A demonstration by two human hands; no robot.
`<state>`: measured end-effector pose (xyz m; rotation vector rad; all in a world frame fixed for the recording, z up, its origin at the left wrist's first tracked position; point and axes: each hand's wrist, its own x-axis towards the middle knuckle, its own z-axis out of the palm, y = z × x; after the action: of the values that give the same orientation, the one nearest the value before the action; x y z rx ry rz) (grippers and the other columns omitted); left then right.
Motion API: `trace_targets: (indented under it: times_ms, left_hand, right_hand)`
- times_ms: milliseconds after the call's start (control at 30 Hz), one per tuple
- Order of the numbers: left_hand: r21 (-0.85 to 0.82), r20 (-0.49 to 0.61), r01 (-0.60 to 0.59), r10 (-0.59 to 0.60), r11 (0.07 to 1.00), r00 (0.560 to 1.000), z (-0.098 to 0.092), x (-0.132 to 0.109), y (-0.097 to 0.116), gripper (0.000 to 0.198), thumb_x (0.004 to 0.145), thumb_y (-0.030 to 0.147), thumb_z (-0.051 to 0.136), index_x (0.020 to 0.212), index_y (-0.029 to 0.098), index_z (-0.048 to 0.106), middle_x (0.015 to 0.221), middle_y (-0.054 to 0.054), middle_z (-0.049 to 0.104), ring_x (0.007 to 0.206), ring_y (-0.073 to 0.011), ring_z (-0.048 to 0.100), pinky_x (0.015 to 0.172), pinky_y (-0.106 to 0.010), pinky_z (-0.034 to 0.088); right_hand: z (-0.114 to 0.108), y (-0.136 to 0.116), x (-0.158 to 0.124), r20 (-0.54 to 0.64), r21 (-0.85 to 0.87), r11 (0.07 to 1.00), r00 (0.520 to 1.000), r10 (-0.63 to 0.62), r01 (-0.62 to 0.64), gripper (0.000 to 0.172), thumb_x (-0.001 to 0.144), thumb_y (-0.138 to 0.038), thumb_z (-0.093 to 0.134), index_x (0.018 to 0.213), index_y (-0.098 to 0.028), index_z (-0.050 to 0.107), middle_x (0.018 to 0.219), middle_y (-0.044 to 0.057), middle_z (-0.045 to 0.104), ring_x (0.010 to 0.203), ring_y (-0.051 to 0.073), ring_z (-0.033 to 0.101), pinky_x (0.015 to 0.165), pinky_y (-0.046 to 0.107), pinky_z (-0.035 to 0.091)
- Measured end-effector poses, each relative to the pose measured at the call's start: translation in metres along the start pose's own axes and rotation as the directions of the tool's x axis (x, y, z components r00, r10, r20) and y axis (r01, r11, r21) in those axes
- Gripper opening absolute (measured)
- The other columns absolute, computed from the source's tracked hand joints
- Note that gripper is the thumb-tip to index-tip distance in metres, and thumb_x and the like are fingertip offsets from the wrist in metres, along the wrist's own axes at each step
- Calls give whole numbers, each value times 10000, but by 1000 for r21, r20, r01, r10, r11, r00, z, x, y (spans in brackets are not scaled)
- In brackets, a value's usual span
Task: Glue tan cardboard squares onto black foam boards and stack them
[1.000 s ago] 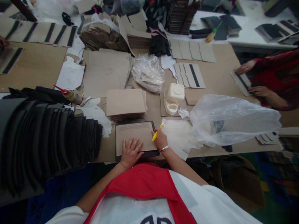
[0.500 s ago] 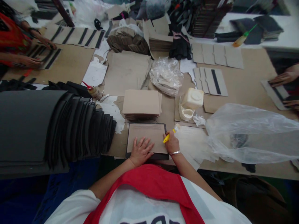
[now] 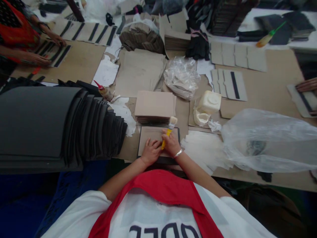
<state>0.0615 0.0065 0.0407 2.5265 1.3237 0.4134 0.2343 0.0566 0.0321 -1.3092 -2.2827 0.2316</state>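
Note:
A beige board [image 3: 148,133] lies on a slightly larger dark sheet [image 3: 165,161] just in front of me. My left hand [image 3: 151,152] rests on the board's lower middle, palm down, fingers slightly bent and apart, holding nothing. Close beside it, my right hand [image 3: 171,143] is closed round a yellow-handled paintbrush [image 3: 169,130]. The bristles point up and away from me, above the board's far edge. Right behind the board stands a stack of similar beige boards [image 3: 155,104].
Dark sheets [image 3: 39,122] are piled at the left, near a red-tipped glue bottle [image 3: 105,92]. A cut-open white plastic container [image 3: 209,103] and a clear plastic bag [image 3: 267,142] are to the right. Co-workers' hands [image 3: 37,59] handle striped pieces at both sides.
My right hand has moved left with the paintbrush, from the board's right edge to over it beside my left hand. My left hand's fingers have drawn in. The whole view has shifted slightly.

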Motion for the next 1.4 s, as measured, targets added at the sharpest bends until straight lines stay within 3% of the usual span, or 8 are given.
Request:
trace_targets:
  times_ms: [100,233,500,767,1000,1067,1233,1400]
  left_hand:
    - [-35,-86,36,-39,999,996,4,3,-6,266,872,228,457,1073,184,625,1125,-92,615,1047,-216,509,1054,-463,304]
    - [-18,-181,116,-117,993,976,13,2,-8,342,858,256,472,1139,99,587,1210,-164,558,1158,-270,453,1023,-440,354]
    - [24,-61,117,-115,993,991,10,3,-12,456,848,343,493,1265,161,530,1339,-129,484,1262,-298,368,1059,-458,274]
    - [45,-4,134,-134,990,991,7,3,-9,586,816,500,513,1292,158,502,1368,-143,446,1275,-322,330,1072,-486,221]
    - [72,-47,103,-100,992,994,7,0,-9,684,754,596,555,1277,157,510,1344,-174,461,1252,-345,354,1081,-568,127]
    - [90,-82,59,-52,994,995,8,-1,-6,618,777,562,552,1255,172,533,1334,-172,470,1244,-343,365,1071,-578,141]
    - [64,-51,-152,155,986,987,9,-4,16,320,862,236,486,1158,213,604,1196,-106,582,1133,-249,466,1024,-442,313]
    - [35,-9,-157,158,987,987,11,-1,29,307,851,196,482,1126,219,618,1158,-82,603,1068,-222,487,955,-394,383]
  right_hand:
    - [23,-4,3,-33,33,997,997,-67,68,128,838,-107,458,914,-153,549,1195,158,585,1137,231,506,965,391,427]
    - [22,-1,-1,49,29,999,998,-42,41,134,852,-148,478,957,-155,561,1250,146,559,1190,229,476,999,412,404]
    - [-1,20,-32,12,5,975,974,224,-224,141,848,-145,475,966,-165,550,1304,135,520,1282,231,389,1052,462,325]
    - [-25,49,-39,54,146,983,993,100,-107,156,849,-194,496,995,-146,518,1321,151,495,1292,223,383,1046,422,346]
    - [-27,19,-88,-60,117,983,987,151,-143,162,838,-262,542,973,-184,496,1265,135,537,1250,225,428,1001,416,402]
    - [-27,24,-102,-116,89,956,951,288,-279,163,849,-270,522,988,-189,492,1219,128,566,1167,214,496,953,387,438]
    - [-48,72,-139,-217,-87,746,744,632,-660,182,843,-264,492,977,-151,542,917,124,647,845,230,587,792,374,473]
    - [-73,78,-133,-119,-49,751,750,650,-659,282,860,-396,477,960,-153,578,826,96,654,734,204,601,684,318,468]
